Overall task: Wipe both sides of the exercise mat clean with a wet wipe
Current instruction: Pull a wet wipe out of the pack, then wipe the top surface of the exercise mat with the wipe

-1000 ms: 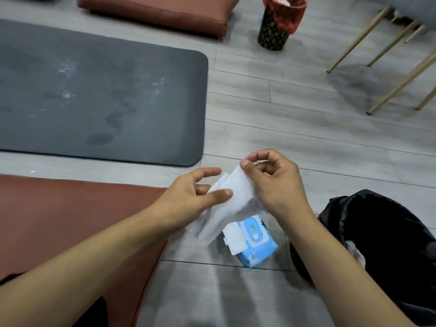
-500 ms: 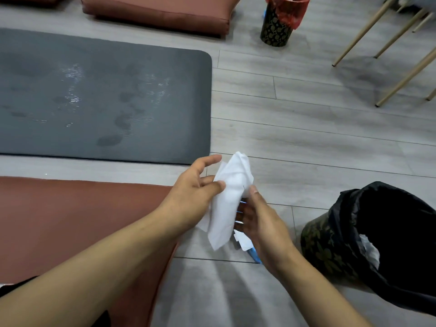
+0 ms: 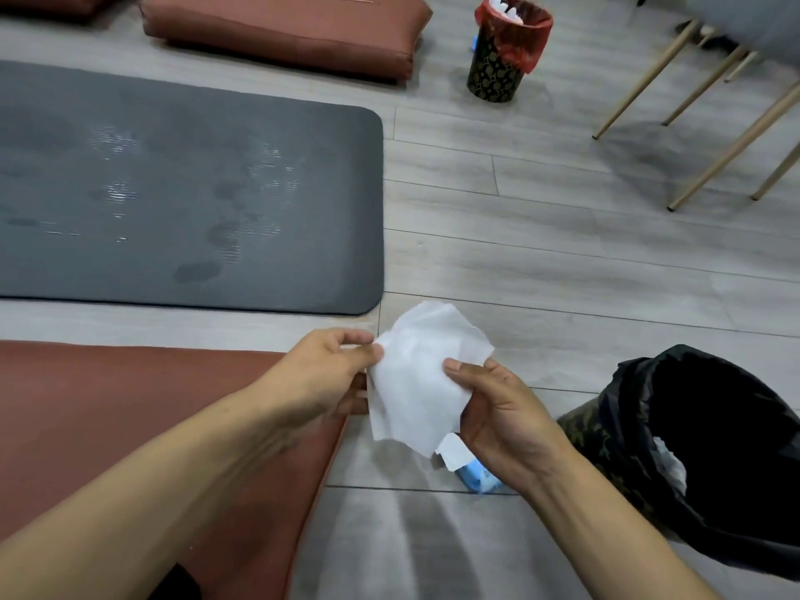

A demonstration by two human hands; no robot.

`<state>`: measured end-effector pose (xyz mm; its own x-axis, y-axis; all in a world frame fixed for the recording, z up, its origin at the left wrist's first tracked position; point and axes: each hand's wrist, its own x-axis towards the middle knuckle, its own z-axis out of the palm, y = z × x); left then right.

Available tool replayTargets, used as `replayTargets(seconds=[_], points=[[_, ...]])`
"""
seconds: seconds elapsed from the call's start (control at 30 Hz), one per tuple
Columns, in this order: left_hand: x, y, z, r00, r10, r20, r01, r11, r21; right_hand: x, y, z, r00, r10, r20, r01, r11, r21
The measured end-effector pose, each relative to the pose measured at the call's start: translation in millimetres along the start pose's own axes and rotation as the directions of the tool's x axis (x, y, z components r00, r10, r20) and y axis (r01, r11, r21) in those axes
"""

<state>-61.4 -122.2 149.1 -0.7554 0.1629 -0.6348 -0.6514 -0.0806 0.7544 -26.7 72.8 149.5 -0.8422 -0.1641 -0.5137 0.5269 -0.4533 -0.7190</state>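
A dark grey exercise mat [image 3: 182, 201] lies flat on the wooden floor at the left, with wet streaks and damp patches on its surface. I hold a white wet wipe [image 3: 422, 374] spread open between both hands, just in front of the mat's near right corner. My left hand [image 3: 329, 374] pinches the wipe's left edge. My right hand [image 3: 498, 409] grips its right side with the thumb on top. A blue wipe pack [image 3: 474, 476] with its white flap raised lies on the floor under my right hand, mostly hidden.
A brown cushion [image 3: 108, 426] lies under my left arm, another brown cushion [image 3: 285, 32] beyond the mat. A bin with a black liner [image 3: 692, 448] stands at my right. A small bin with a red liner [image 3: 504, 49] and chair legs [image 3: 714, 106] stand farther off.
The wipe was bunched and folded between my hands. My right hand has let go, come back underneath and taken its right side, and the wipe now hangs spread open.
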Motion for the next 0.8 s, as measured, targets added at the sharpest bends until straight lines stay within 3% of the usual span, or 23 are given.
replayTargets(seconds=[0.17,0.3,0.47,0.57,0.63,0.8], points=[[-7.0,13.0,-15.9,0.998,-0.048,0.033,0.054,0.972,-0.227,12.9,-15.8,28.1,1.000,-0.023,-0.014,0.020,0.988,-0.155],[-23.1,28.0,-30.7,0.998,0.069,-0.015,-0.069,0.933,-0.354,14.8,-38.5,60.3,0.994,-0.074,0.080,0.092,0.960,-0.265],[-62.6,43.8,-70.8,0.938,0.314,-0.149,-0.317,0.948,0.004,13.0,-55.7,109.0,0.978,-0.057,0.201,0.126,0.927,-0.352],[-87.5,60.5,-93.4,0.907,0.399,-0.131,-0.373,0.909,0.188,17.7,-60.0,134.0,0.981,0.047,0.189,0.025,0.934,-0.357],[-103.9,68.9,-106.0,0.906,0.407,-0.116,-0.371,0.896,0.246,19.6,-57.1,153.0,0.976,0.085,0.200,0.007,0.909,-0.416],[-131.0,81.5,-133.1,0.887,0.424,-0.183,-0.376,0.893,0.246,31.9,-43.7,196.7,0.965,0.003,0.262,0.146,0.826,-0.545]])
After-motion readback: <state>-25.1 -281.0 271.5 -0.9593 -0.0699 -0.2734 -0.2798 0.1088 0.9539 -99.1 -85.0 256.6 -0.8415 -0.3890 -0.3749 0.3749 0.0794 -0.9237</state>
